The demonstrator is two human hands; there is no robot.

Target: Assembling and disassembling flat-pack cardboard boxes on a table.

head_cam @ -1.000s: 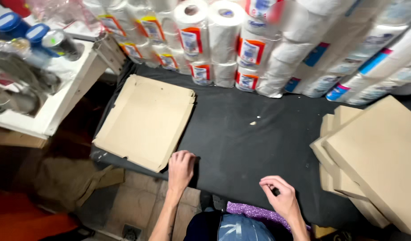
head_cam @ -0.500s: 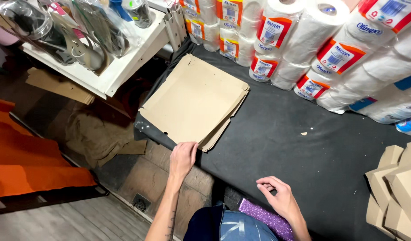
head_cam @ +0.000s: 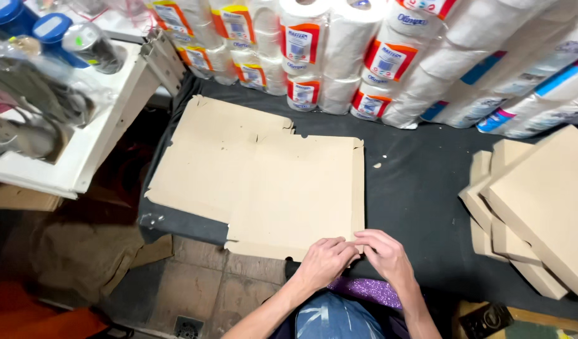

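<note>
- Both our hands sit at the near edge of the flat cardboard box blank [head_cam: 282,188], which lies on the black tabletop [head_cam: 414,194], its near corner hanging over the edge.
- Left hand [head_cam: 323,262] has its fingers curled down onto the cardboard rim.
- Right hand [head_cam: 386,256] is half closed, fingertips pinching that same edge, touching the left.
- Stack of folded boxes [head_cam: 540,207] on the right, paper roll packs [head_cam: 364,56] along the back.

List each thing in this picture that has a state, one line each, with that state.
flat cardboard sheet: unfolded, lying flat on the black table
left hand: pinching the sheet's near edge
right hand: pinching the same edge
folded boxes: closed, stacked
paper rolls: wrapped, stacked
</note>
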